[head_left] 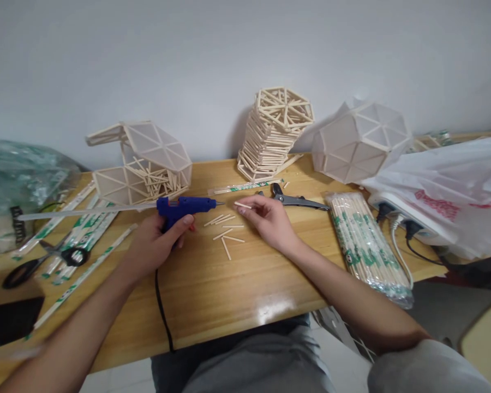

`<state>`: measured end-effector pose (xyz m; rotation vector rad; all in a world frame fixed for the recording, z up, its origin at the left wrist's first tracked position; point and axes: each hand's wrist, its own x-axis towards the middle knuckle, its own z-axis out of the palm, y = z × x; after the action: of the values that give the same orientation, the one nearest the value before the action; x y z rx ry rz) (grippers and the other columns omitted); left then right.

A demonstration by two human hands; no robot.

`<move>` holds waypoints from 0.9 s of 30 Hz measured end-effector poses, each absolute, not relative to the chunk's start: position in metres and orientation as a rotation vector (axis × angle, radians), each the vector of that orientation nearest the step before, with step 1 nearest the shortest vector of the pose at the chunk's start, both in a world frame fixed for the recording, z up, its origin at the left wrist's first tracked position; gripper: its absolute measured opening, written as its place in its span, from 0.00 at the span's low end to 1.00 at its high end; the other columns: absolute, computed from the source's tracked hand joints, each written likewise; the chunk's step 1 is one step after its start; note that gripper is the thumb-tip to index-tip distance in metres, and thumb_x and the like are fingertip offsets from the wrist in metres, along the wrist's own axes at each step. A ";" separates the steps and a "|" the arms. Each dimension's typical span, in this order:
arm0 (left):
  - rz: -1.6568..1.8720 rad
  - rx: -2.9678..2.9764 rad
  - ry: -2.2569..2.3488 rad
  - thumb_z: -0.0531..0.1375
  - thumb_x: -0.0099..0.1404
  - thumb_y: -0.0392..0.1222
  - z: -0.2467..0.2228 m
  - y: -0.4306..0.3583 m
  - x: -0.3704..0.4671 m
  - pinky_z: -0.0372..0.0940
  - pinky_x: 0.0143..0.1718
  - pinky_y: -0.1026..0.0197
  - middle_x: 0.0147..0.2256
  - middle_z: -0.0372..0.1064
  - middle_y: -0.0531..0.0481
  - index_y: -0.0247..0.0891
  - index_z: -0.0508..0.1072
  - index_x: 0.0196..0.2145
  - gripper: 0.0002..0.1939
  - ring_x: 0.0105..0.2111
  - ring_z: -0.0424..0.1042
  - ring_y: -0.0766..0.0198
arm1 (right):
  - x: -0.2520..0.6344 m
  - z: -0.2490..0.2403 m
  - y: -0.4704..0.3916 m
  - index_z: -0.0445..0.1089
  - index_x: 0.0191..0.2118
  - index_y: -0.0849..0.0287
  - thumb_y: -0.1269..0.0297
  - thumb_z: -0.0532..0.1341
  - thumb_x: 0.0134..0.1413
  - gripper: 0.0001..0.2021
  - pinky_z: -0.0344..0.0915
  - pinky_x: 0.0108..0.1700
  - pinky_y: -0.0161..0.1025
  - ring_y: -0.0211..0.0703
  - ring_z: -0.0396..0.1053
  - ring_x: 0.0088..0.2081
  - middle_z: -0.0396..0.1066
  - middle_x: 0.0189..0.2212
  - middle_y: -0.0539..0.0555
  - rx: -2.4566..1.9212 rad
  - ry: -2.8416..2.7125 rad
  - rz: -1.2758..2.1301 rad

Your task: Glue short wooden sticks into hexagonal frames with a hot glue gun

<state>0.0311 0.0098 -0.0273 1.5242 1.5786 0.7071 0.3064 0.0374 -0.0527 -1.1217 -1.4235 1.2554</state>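
My left hand [157, 240] is wrapped round the grip of a blue glue gun [188, 206], whose nozzle points right. A long glue stick [85, 212] sticks out of its rear, and a black cord hangs below. In my right hand [268, 218], a short wooden stick [243, 205] is pinched between thumb and fingers, a small gap from the nozzle. Several short cut sticks [228, 236] lie loose on the table between my hands. Just beyond my right hand rests a grey-and-black cutting tool [298, 201].
A stick tower [270, 136] stands at the back, between an open paneled frame [147, 158] holding loose sticks and a closed one [362, 142]. Scissors [51, 256] and wrapped chopsticks lie left. A chopstick pack [366, 243], power strip [409, 215] and plastic bag [466, 180] are right.
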 end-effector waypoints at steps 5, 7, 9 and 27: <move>0.839 1.372 1.429 0.64 0.69 0.67 -0.027 0.010 0.028 0.57 0.25 0.60 0.24 0.72 0.49 0.36 0.79 0.35 0.28 0.23 0.64 0.65 | 0.305 -0.052 0.032 0.77 0.48 0.52 0.53 0.68 0.67 0.11 0.72 0.55 0.48 0.49 0.81 0.50 0.85 0.46 0.56 -1.077 -1.452 1.264; 0.870 1.337 1.411 0.65 0.68 0.67 -0.025 0.009 0.028 0.55 0.24 0.61 0.23 0.70 0.50 0.36 0.79 0.34 0.28 0.23 0.63 0.65 | 0.306 -0.052 0.030 0.74 0.48 0.52 0.55 0.66 0.69 0.09 0.72 0.54 0.46 0.48 0.81 0.50 0.84 0.47 0.55 -1.070 -1.502 1.255; 0.880 1.308 1.403 0.67 0.67 0.68 -0.025 0.008 0.029 0.55 0.24 0.62 0.23 0.69 0.50 0.35 0.79 0.34 0.28 0.23 0.63 0.66 | 0.307 -0.052 0.029 0.72 0.47 0.52 0.56 0.65 0.71 0.07 0.72 0.51 0.44 0.48 0.81 0.48 0.84 0.45 0.55 -1.095 -1.573 1.214; 0.963 1.202 1.362 0.70 0.61 0.71 -0.021 0.006 0.038 0.56 0.19 0.65 0.25 0.70 0.49 0.36 0.74 0.27 0.32 0.23 0.65 0.67 | 0.305 -0.041 0.029 0.83 0.39 0.51 0.59 0.72 0.65 0.04 0.65 0.42 0.43 0.45 0.72 0.38 0.79 0.36 0.51 -1.064 -1.694 0.994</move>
<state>0.0375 0.0063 -0.0211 1.2017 1.3621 0.9629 0.3055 0.0293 -0.0412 -1.0636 -1.6936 0.9935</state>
